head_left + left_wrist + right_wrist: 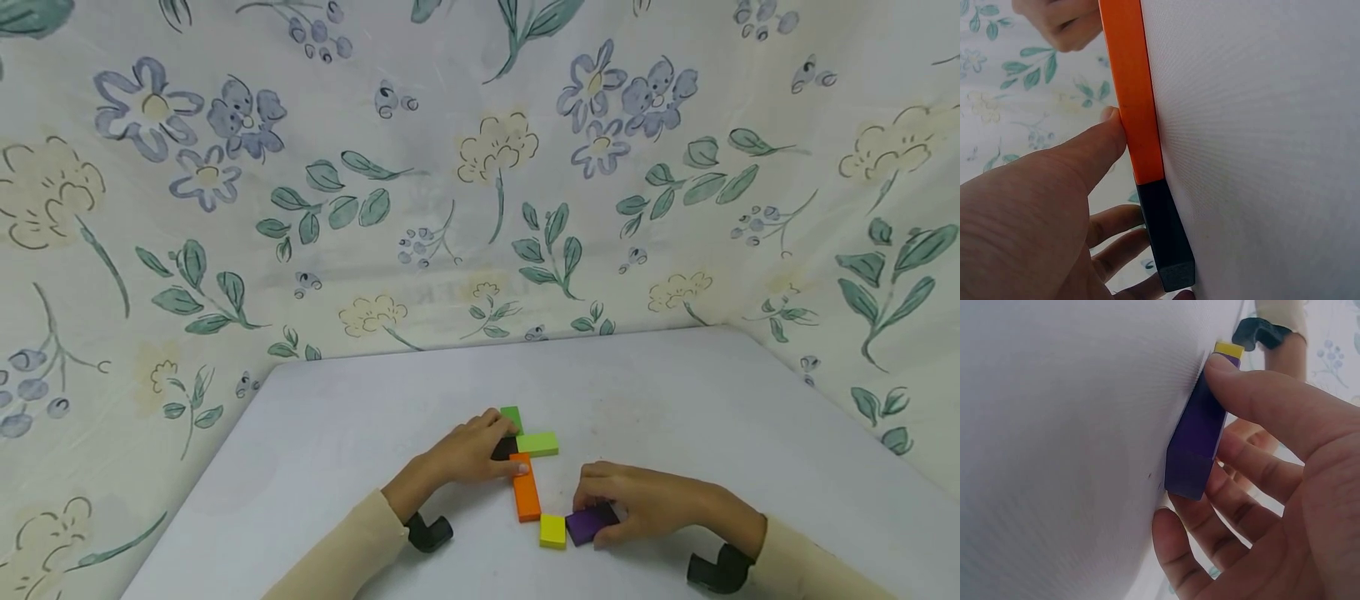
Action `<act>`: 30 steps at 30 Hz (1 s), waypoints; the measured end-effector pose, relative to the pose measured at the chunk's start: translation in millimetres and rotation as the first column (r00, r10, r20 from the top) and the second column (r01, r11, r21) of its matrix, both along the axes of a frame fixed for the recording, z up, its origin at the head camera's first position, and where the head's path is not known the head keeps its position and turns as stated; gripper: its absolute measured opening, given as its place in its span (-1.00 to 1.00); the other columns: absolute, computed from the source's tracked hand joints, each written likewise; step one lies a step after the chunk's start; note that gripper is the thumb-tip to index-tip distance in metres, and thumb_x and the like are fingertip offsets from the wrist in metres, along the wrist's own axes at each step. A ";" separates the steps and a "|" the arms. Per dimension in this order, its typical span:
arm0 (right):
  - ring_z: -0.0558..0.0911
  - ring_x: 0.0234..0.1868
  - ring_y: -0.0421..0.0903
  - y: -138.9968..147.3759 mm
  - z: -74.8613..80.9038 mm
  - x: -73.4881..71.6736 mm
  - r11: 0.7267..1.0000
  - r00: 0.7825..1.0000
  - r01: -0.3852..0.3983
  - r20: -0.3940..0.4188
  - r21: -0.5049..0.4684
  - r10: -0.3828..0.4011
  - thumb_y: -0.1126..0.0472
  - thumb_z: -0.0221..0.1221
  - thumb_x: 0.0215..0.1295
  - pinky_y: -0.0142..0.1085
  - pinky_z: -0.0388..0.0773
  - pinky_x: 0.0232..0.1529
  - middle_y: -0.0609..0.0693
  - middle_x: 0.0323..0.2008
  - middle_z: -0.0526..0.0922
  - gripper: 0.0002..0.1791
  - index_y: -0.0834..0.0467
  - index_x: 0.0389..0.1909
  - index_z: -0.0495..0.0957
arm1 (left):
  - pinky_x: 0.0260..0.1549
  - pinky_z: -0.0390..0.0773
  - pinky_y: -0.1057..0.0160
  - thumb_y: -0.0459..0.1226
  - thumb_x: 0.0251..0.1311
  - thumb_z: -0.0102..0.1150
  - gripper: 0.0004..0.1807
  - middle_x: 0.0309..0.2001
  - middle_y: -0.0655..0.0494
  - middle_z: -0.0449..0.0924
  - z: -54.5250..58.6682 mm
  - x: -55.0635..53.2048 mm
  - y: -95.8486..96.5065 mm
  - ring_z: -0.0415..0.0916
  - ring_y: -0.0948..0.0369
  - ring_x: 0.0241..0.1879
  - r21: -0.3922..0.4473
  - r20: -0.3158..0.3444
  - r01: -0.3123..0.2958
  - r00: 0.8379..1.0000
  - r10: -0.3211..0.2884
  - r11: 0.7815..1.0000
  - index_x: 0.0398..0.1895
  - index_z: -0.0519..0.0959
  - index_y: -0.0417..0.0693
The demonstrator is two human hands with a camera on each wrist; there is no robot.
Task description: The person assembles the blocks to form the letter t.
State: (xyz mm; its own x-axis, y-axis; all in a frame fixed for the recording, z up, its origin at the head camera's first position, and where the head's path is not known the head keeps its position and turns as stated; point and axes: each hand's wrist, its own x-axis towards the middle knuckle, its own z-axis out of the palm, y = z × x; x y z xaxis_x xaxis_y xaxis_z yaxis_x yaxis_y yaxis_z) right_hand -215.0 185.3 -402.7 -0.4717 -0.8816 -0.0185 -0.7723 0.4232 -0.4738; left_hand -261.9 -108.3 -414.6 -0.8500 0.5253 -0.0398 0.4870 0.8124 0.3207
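Note:
My left hand (472, 450) rests over a black block (505, 449), its thumb touching the top edge of an orange block (527, 492). In the left wrist view the black block (1166, 234) meets the end of the orange block (1133, 94), and my other fingers lie along its far side. My right hand (637, 500) pinches a purple block (588, 525) between thumb and fingers, low at the table. In the right wrist view the purple block (1197, 431) has one end close against a yellow block (1230, 349).
A green block (511, 419) and a light green block (537, 443) lie beside the black one. The yellow block (552, 532) sits between orange and purple. A white table (645, 383) carries them all; floral cloth (450, 208) hangs behind and at the sides.

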 end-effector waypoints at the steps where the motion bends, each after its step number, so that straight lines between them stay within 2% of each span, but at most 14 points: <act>1: 0.46 -0.08 -0.39 0.2 -1.0 -0.6 1.000 1.000 -0.007 -0.004 -0.004 0.007 -0.10 0.28 0.31 -0.44 0.55 -0.01 -0.25 -0.08 0.52 -0.65 -0.07 0.03 0.55 | 0.19 0.47 0.05 0.24 0.22 0.21 -0.30 0.16 0.11 0.39 0.3 0.2 -0.1 0.39 0.19 0.06 0.004 0.004 0.000 1.000 0.000 1.000 0.30 0.44 0.08; 8: 0.49 -0.04 -0.37 0.6 -4.6 -3.7 0.998 0.999 -0.042 0.010 -0.037 0.043 -0.15 0.26 0.31 -0.42 0.56 0.02 -0.20 -0.03 0.54 -0.58 -0.05 0.09 0.54 | 0.22 0.46 0.03 0.25 0.22 0.20 -0.31 0.16 0.12 0.40 1.3 2.1 0.3 0.39 0.17 0.09 -0.008 0.007 -0.002 1.000 0.002 1.000 0.29 0.45 0.08; 15: 0.50 -0.06 -0.37 4.4 -4.2 -8.5 0.999 0.990 0.013 0.139 -0.052 -0.005 -0.11 0.31 0.27 -0.42 0.56 0.00 -0.18 0.02 0.57 -0.53 -0.05 0.13 0.51 | 0.29 0.43 -0.05 0.23 0.24 0.20 -0.33 0.41 0.03 0.26 4.9 3.8 5.2 0.36 0.06 0.29 -0.012 -0.036 0.002 0.999 -0.002 1.000 0.29 0.48 0.07; 20: 0.51 -0.10 -0.37 6.2 -7.7 -11.3 0.997 0.973 0.054 0.229 -0.063 -0.038 -0.04 0.33 0.27 -0.43 0.55 -0.01 -0.21 -0.03 0.56 -0.52 -0.02 0.16 0.49 | 0.31 0.43 -0.04 0.21 0.26 0.18 -0.31 0.43 0.03 0.25 6.2 4.9 9.7 0.35 0.05 0.33 -0.044 -0.051 -0.009 0.999 0.007 0.999 0.32 0.47 0.02; 25: 0.52 -0.09 -0.35 6.4 -8.2 -11.8 0.996 0.970 0.058 0.239 -0.072 -0.039 -0.02 0.35 0.24 -0.42 0.55 0.00 -0.20 -0.06 0.56 -0.44 0.01 0.22 0.45 | 0.34 0.39 -0.03 0.22 0.29 0.14 -0.29 0.44 0.03 0.25 3.3 5.2 11.4 0.31 0.05 0.37 -0.064 -0.069 -0.020 0.997 0.016 0.998 0.34 0.46 0.01; 30: 0.52 -0.09 -0.31 6.2 -9.1 -13.1 0.996 0.975 0.026 0.224 -0.090 -0.005 -0.01 0.35 0.25 -0.42 0.54 -0.03 -0.13 -0.05 0.57 -0.40 0.04 0.26 0.42 | 0.40 0.27 -0.12 0.24 0.29 0.12 -0.29 0.45 0.04 0.26 -1.5 3.7 7.6 0.18 -0.01 0.47 -0.015 -0.079 -0.018 0.997 0.017 1.000 0.34 0.44 0.02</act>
State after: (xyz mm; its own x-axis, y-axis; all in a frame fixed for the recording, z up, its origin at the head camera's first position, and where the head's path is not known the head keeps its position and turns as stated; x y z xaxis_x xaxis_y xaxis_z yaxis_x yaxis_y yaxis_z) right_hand -228.1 191.5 -411.8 -0.4785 -0.8770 -0.0441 -0.6364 0.3809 -0.6707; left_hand -258.2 -100.7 -416.1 -0.8599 0.5102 0.0191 0.4959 0.8258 0.2687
